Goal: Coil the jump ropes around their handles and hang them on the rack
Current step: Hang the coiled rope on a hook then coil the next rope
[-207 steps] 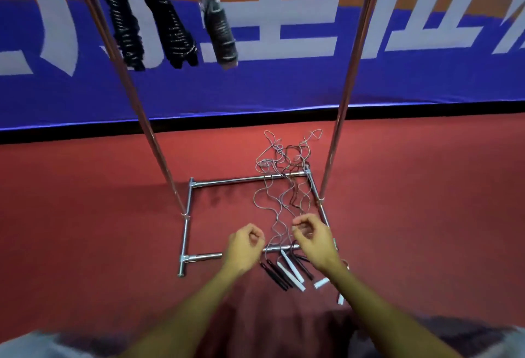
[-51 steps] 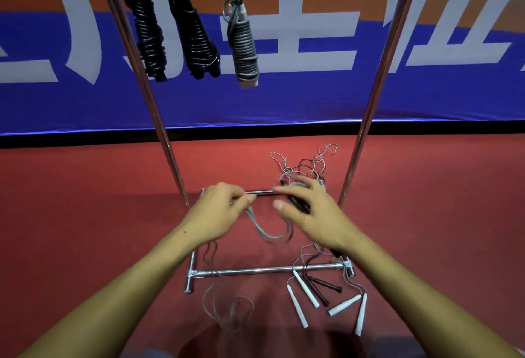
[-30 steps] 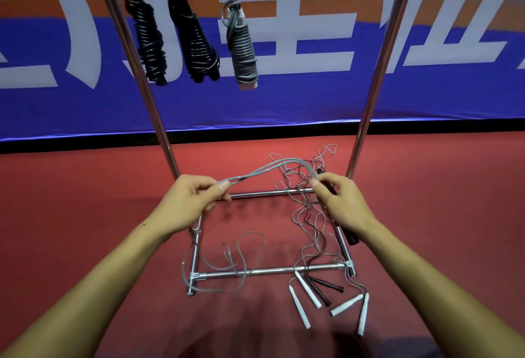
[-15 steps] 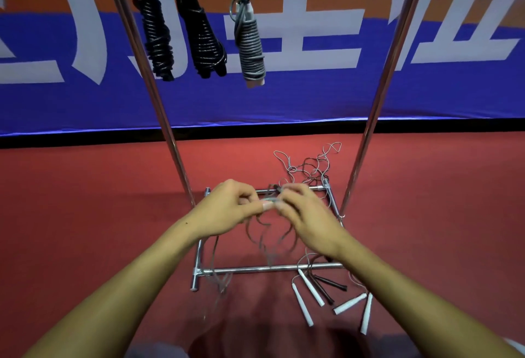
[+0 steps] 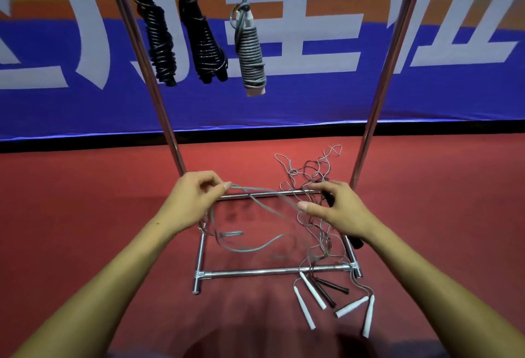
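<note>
Rope (image 5: 257, 201) ran taut between hands — left hand (image 5: 193, 201) pinched it for tension, right hand (image 5: 338, 210) gripped black handles (image 5: 355, 239), apparently mid-wrap; loose ropes (image 5: 312, 175) lay below the rack (image 5: 270, 271).

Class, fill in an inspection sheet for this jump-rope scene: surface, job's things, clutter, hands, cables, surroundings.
Surface: red floor.
Job's things: three coiled ropes hang on the rack; a grey rope stretches between the hands; loose handles and tangled ropes lie at the rack's base.
Clutter: nothing seen.
Hands: left hand pinches the grey rope; right hand grips a black handle.
Cables: nothing seen.
Surroundings: blue banner behind.
</note>
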`<action>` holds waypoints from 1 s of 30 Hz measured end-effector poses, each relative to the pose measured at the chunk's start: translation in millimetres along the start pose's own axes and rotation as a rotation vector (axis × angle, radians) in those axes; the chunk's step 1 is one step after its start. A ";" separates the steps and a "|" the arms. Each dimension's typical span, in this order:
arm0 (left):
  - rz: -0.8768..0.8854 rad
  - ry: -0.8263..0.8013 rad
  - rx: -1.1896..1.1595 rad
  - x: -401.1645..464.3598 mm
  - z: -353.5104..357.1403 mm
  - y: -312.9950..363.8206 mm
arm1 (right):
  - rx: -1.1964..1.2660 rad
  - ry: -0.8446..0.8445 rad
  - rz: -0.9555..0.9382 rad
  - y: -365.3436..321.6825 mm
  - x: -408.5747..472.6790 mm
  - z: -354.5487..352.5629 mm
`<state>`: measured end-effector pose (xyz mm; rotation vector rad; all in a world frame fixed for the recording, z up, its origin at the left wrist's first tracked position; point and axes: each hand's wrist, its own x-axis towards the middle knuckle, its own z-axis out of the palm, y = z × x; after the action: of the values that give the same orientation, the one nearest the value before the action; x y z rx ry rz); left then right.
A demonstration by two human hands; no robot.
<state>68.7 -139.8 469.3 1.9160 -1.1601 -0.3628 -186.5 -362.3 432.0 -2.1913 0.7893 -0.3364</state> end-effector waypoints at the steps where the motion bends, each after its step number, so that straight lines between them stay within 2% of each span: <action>1: 0.035 -0.054 0.042 0.7 5.1 3.7 | -0.008 0.022 -0.022 -7.6 -2.4 1.9; 4: 0.137 -0.307 0.052 -1.8 31.3 23.4 | -0.026 -0.054 -0.150 -35.9 -14.7 24.7; 7: 0.164 -0.339 -0.029 2.0 44.9 39.0 | -0.045 -0.118 -0.208 -46.4 -18.2 50.3; 11: -0.051 -0.420 -0.265 4.7 41.5 39.3 | 0.006 -0.016 -0.258 -42.3 -7.1 46.9; 15: -0.174 -0.571 -0.273 -3.9 27.4 24.0 | 0.021 0.181 -0.179 -23.1 3.3 19.2; 18: -0.214 -0.556 -0.295 -8.6 11.6 9.7 | -0.003 0.255 -0.105 0.8 7.7 0.5; 20: -0.199 -0.509 -0.200 -11.9 3.4 4.4 | -0.031 0.231 -0.087 8.5 6.0 4.5; 24: -0.159 -0.507 0.387 -14.3 -8.9 -2.6 | -0.091 0.274 -0.031 15.9 5.9 4.5; 25: -0.160 -0.490 0.425 -14.3 -11.5 -2.6 | -0.099 0.287 -0.018 17.4 6.5 1.2; 30: -0.099 -0.424 0.253 -10.5 -15.5 -5.1 | -0.093 0.266 0.021 23.2 9.0 -3.9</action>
<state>75.6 -122.0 472.9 2.1875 -1.4415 -0.7325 -191.4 -382.2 417.3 -2.2511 0.9883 -0.6003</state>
